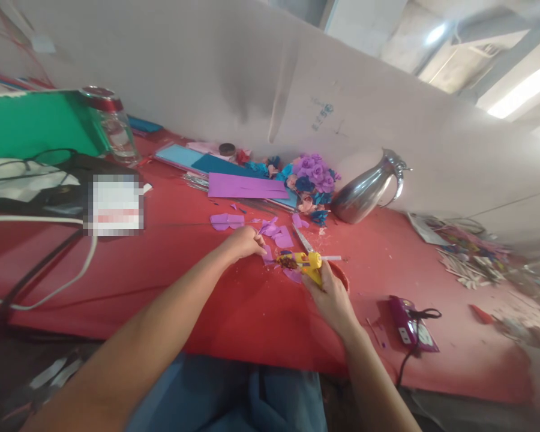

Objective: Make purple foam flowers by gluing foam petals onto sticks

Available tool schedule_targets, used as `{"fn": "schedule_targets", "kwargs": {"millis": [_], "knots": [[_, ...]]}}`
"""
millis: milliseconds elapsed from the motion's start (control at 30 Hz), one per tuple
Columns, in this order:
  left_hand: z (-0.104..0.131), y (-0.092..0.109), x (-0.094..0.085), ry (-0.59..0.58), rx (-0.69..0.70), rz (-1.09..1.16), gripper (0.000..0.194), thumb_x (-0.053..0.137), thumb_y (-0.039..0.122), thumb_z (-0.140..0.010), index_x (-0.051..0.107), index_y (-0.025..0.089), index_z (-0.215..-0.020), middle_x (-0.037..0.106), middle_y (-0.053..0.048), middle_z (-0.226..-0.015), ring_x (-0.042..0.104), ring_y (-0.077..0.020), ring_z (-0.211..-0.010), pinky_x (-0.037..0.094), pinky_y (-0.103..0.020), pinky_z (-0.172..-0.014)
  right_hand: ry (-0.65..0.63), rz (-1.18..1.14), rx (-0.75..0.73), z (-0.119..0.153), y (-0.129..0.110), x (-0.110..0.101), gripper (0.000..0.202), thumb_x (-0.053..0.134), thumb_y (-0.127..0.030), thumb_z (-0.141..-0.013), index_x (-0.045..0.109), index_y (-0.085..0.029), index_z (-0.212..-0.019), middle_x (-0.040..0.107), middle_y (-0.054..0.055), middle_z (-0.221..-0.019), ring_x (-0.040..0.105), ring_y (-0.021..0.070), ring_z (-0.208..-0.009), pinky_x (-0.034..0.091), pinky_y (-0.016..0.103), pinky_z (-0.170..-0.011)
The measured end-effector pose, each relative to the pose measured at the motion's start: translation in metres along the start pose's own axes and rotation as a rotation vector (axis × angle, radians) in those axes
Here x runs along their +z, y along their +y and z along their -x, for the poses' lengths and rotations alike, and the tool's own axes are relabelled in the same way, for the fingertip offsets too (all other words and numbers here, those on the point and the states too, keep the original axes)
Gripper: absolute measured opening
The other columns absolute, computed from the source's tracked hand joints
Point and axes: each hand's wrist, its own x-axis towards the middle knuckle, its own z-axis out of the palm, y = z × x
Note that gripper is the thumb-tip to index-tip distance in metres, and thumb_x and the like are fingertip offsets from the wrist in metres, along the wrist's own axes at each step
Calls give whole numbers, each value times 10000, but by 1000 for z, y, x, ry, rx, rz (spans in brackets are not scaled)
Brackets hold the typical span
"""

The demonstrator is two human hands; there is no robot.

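Observation:
My left hand (247,242) is closed in a pinch on a purple paper piece (267,254) at the middle of the red table. My right hand (330,294) is wrapped round the handle of a yellow glue gun (314,264), whose dark, stained nozzle end points left toward the pinched piece. A clear glue stick (333,258) juts from the gun's back. Cut purple pieces (227,221) lie beyond my left hand, with more (282,236) near the gun. Scissors (302,239) rest just behind the gun.
A purple sheet (247,186) lies on blue sheets, beside paper flowers (312,174) and a metal jug (364,189). A glass bottle (114,129) and white cable (85,264) are at left. At right are a purple box (411,324) with a black cord and pale sticks (463,267).

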Motion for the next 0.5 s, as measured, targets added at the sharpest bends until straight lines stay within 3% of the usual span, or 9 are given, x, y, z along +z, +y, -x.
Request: {"fn": "schedule_targets", "kwargs": {"millis": [267,400,500], "knots": [[-1,-2,1,25,-17,51,138,737,132,-485,615,195,-473,637,10,-553,577,-178,-622,389,-286,-621,33,-216,35,-8,10,-4,298,544,-458,-788,558,-212,-956,670,31,-765,593,191,-646,394,270,-572],[2,0,-2,17,-2,116,73,735,170,-503,673,188,-537,639,8,-555,572,-179,-623,398,-293,-642,139,-423,195,-43,45,-21,335,539,-531,-780,545,-205,-856,582,-23,-594,467,114,-442,350,233,-460],[2,2,-5,55,26,185,68,730,220,-538,681,182,-567,658,4,-592,586,-179,-658,413,-305,-701,156,-234,280,-77,77,-39,276,527,-458,-773,552,-188,-725,602,18,-577,521,127,-446,407,253,-477]]}}
